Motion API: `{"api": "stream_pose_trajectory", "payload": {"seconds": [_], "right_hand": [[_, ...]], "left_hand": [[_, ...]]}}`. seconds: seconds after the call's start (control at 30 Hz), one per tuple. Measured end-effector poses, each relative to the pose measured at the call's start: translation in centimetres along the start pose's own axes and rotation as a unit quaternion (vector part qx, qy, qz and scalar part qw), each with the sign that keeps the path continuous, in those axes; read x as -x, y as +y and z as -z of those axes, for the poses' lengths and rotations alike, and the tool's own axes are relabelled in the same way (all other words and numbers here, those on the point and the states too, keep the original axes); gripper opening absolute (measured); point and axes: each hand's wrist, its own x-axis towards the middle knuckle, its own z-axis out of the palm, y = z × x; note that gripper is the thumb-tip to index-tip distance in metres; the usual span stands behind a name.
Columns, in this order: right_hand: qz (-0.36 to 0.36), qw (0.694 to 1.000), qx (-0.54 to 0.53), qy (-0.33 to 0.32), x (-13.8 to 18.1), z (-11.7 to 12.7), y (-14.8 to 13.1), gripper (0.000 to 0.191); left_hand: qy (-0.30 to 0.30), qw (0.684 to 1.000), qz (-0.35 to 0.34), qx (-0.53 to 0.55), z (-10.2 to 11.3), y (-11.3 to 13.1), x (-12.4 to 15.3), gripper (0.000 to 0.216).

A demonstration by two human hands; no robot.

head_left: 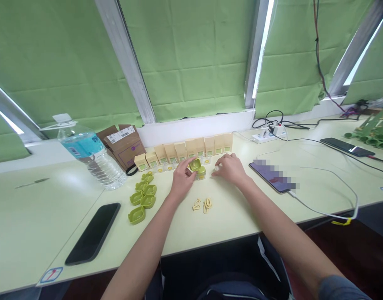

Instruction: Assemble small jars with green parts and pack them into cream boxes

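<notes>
My left hand (pixel 182 178) has its thumb and fingers closed around a small green case (pixel 195 165), which is tilted with its hollow side facing me. Just below and right of it, another green piece (pixel 201 171) sits on a small clear box with a yellow mark. A short gap to the right, my right hand (pixel 230 168) is closed in a pinch near the table; something small and pale shows at its fingertips, too small to name. Toward me lie a few pale yellow loops (pixel 206 205). Several green animal-shaped trays (pixel 148 201) are grouped left of my left forearm.
A row of small cream boxes (pixel 191 148) stands behind my hands. To the left are a large water bottle (pixel 94 156), an opened brown carton (pixel 128 146) and a black phone (pixel 93 233). On the right, a lit phone (pixel 269 177) has a white cable; a power strip (pixel 269 134) stands behind.
</notes>
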Motion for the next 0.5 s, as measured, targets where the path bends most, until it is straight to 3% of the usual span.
{"api": "stream_pose_trajectory", "payload": {"seconds": [0.23,0.5], "right_hand": [[0.096,0.977,-0.171,0.089,-0.4,-1.4,-0.1,0.032],[0.132,0.914,-0.368,0.105,-0.1,-1.9,-1.3,0.033]], "left_hand": [[0.002,1.0,-0.019,-0.023,0.0,0.3,0.0,0.053],[-0.008,0.996,-0.059,-0.063,0.1,0.6,0.2,0.053]]}}
